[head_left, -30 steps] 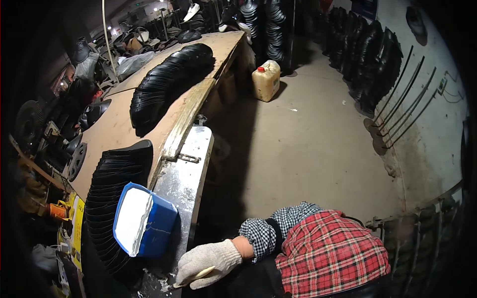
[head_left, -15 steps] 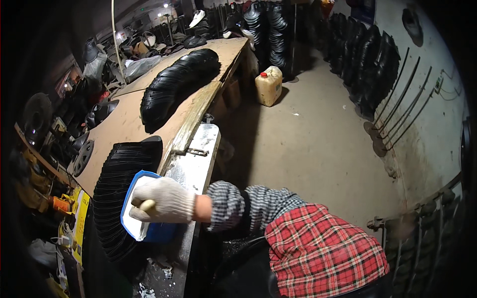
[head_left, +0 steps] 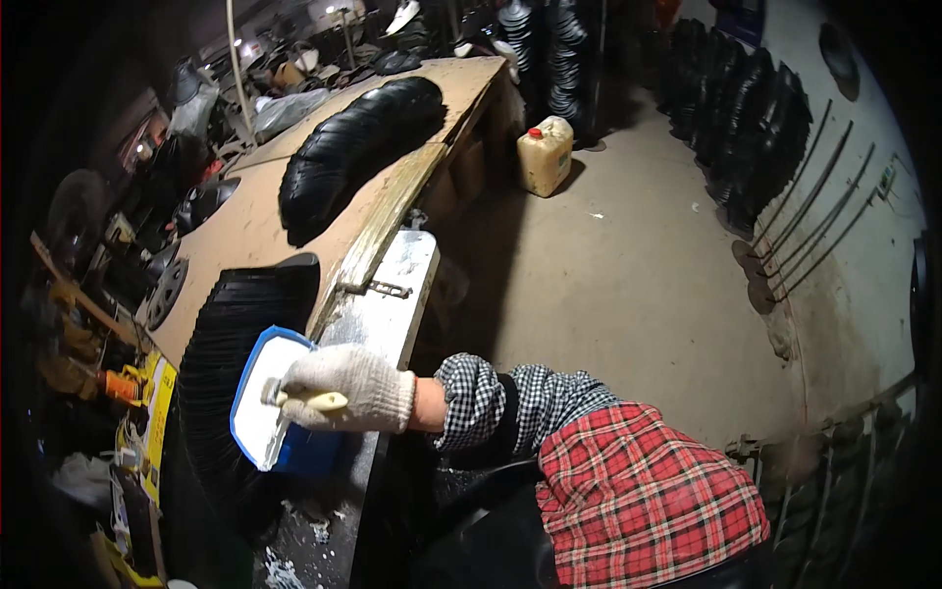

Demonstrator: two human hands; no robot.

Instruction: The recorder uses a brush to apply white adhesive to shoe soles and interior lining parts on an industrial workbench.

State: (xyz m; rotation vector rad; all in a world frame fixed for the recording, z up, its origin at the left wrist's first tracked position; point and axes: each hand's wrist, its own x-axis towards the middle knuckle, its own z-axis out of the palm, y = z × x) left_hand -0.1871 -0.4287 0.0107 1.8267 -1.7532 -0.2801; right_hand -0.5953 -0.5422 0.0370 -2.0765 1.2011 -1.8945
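My right hand, in a whitish knit glove, closes around a paintbrush with a pale yellow handle and a metal band. The brush's bristle end is over the blue tub, which holds a white substance. I cannot make out whether the bristles touch it. Left of the tub, a fanned row of black shoe soles lies overlapped on the bench. A second curved row of black soles is farther back. My left hand is out of view.
The brown board-topped bench runs away from me, with a white-smeared ledge along its right side. A metal latch sits there. On the floor stands a yellowish jerrycan with a red cap. Black stacks line the right wall.
My right hand has drawn back slightly to the right, and the brush's handle and metal band now show more. The whole view has shifted a little.
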